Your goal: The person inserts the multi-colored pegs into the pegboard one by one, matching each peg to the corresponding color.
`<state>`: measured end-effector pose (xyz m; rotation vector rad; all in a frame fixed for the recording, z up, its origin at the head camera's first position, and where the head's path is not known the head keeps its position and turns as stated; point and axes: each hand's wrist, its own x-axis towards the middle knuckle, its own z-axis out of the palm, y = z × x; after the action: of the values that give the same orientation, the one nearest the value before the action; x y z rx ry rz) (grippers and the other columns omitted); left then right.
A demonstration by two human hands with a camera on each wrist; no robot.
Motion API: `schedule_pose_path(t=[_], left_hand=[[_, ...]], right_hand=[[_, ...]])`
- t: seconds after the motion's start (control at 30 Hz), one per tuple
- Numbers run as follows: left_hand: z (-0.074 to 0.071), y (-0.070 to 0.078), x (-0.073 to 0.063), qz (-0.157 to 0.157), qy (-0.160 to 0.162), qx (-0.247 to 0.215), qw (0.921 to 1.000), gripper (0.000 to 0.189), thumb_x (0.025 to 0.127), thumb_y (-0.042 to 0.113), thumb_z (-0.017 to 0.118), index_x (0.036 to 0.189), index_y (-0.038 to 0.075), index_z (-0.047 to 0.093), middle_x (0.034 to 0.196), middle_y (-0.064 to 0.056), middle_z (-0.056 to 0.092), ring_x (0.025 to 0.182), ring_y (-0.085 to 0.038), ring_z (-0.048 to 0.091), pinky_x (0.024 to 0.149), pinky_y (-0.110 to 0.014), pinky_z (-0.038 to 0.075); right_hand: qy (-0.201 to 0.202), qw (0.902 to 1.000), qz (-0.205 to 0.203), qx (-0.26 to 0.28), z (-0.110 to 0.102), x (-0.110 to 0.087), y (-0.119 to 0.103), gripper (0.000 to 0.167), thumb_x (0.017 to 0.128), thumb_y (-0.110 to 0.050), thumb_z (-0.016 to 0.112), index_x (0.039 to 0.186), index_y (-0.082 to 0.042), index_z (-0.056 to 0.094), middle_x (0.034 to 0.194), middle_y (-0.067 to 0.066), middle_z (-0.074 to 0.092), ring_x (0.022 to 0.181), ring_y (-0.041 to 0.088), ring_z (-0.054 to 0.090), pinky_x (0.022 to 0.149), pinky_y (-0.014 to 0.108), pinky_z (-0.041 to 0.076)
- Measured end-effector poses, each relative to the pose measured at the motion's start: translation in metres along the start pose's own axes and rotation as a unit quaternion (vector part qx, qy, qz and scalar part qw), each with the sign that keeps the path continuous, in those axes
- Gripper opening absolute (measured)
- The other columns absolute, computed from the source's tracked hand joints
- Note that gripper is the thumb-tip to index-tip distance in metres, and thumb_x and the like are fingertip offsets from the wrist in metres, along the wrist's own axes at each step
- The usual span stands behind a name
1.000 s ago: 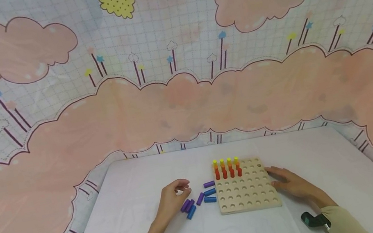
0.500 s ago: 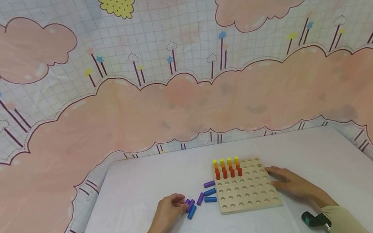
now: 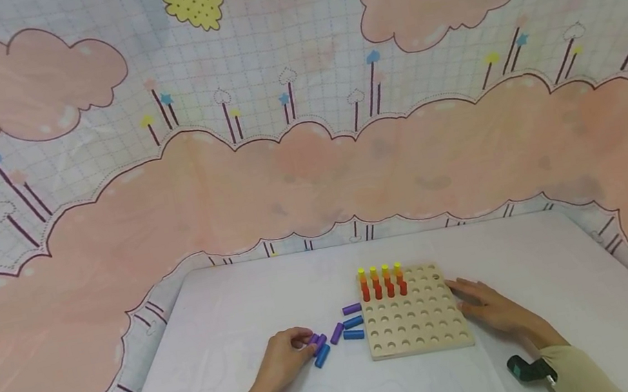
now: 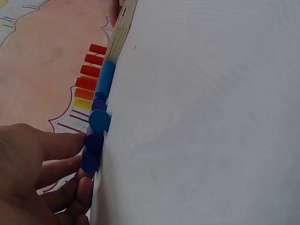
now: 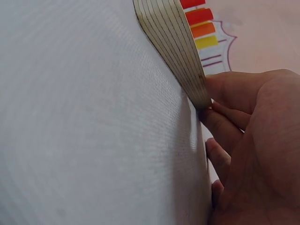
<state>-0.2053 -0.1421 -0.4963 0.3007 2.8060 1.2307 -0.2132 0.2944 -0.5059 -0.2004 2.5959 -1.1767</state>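
A wooden pegboard (image 3: 419, 324) lies on the table, with red, orange and yellow pegs (image 3: 390, 290) standing in its far left part. Left of it, my left hand (image 3: 282, 359) pinches one of the purple pegs (image 4: 89, 162) between thumb and bent fingers; part of that peg is hidden. Another purple peg (image 4: 94, 141) lies close against the thumb tip. A blue peg (image 3: 322, 356) lies just in front of this group. My right hand (image 3: 495, 311) rests at the board's right edge, with extended fingers and thumb touching its side.
Between the left hand and the board lie a tilted purple peg (image 3: 337, 333), another purple peg (image 3: 351, 309) and two blue pegs (image 3: 354, 335). A white cloth (image 3: 230, 295) covers the table. Behind it hangs a patterned curtain (image 3: 348, 176).
My left hand has moved down and left onto the purple pegs, and its thumb and fingers have closed in. My right hand and the board stay where they were.
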Motion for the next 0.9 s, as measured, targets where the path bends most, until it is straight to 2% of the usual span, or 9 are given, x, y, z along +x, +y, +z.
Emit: schedule_pose_path(t=[0.23,0.57,0.77,0.9], left_hand=[[-0.001,-0.001,0.001,0.001,-0.002,-0.01,0.9999,0.022,0.085,0.008,0.073,0.105,0.001,0.072,0.085,-0.001,0.067,0.076,-0.01,0.055,0.065,-0.019,0.045],[-0.005,0.002,0.0,0.013,0.015,0.001,0.9998,0.018,0.086,0.004,0.069,0.104,0.0,0.072,0.086,-0.002,0.069,0.076,-0.009,0.056,0.066,-0.02,0.046],[-0.012,0.006,0.001,0.013,0.031,-0.018,0.9993,0.017,0.088,0.004,0.067,0.104,0.005,0.071,0.089,-0.001,0.069,0.079,-0.01,0.057,0.064,-0.019,0.048],[-0.014,0.012,0.004,0.016,0.043,-0.014,0.9988,0.017,0.089,0.007,0.069,0.105,0.011,0.071,0.09,0.003,0.069,0.084,-0.009,0.057,0.074,-0.025,0.047]], right_hand=[[0.004,0.9999,-0.014,0.007,-0.001,0.001,-0.001,0.059,0.1,-0.034,0.053,0.152,-0.011,0.035,0.16,0.029,0.017,0.146,0.054,0.0,0.115,0.069,-0.004],[0.003,1.0,0.004,0.001,0.001,0.003,0.001,0.059,0.099,-0.036,0.053,0.152,-0.015,0.036,0.161,0.026,0.017,0.146,0.054,0.0,0.113,0.072,-0.001],[0.005,0.9999,0.014,0.005,0.002,0.003,0.001,0.06,0.099,-0.036,0.054,0.153,-0.017,0.036,0.161,0.025,0.017,0.147,0.053,-0.001,0.112,0.072,-0.001],[0.005,0.9998,0.015,0.008,0.002,0.003,0.001,0.06,0.099,-0.036,0.054,0.153,-0.017,0.035,0.162,0.024,0.017,0.147,0.053,0.0,0.112,0.072,0.0]])
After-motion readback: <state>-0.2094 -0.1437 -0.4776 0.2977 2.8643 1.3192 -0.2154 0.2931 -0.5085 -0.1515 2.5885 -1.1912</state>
